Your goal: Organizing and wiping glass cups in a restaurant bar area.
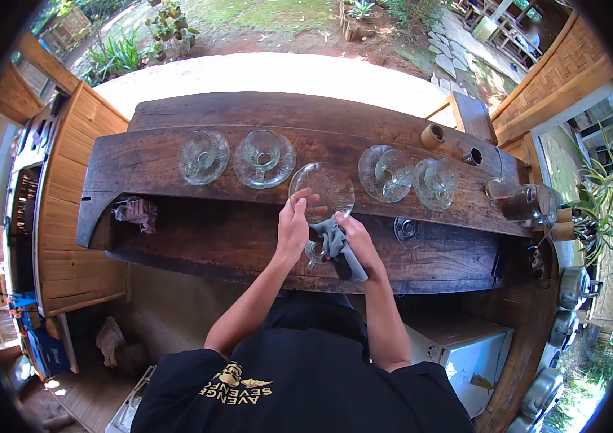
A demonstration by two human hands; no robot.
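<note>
A clear glass saucer point(328, 181) with a pressed pattern is held up at the front of the dark wooden counter point(317, 140). My left hand point(293, 224) supports its lower left edge, thumb in front and fingers showing through the glass. My right hand point(359, 243) pinches a grey cloth point(337, 243) against the saucer's lower right rim, and the cloth hangs down below. Just under the hands, partly hidden by the cloth, a glass cup point(314, 250) stands on the lower shelf point(231, 238).
Glass cups point(260, 154) on saucers flank the hands on both sides. At the right stand a bamboo cup point(433, 135), a dark metal cup point(472, 156) and a large glass jar point(528, 204). Another glass piece point(408, 231) lies on the lower shelf. Pots point(574, 287) hang far right.
</note>
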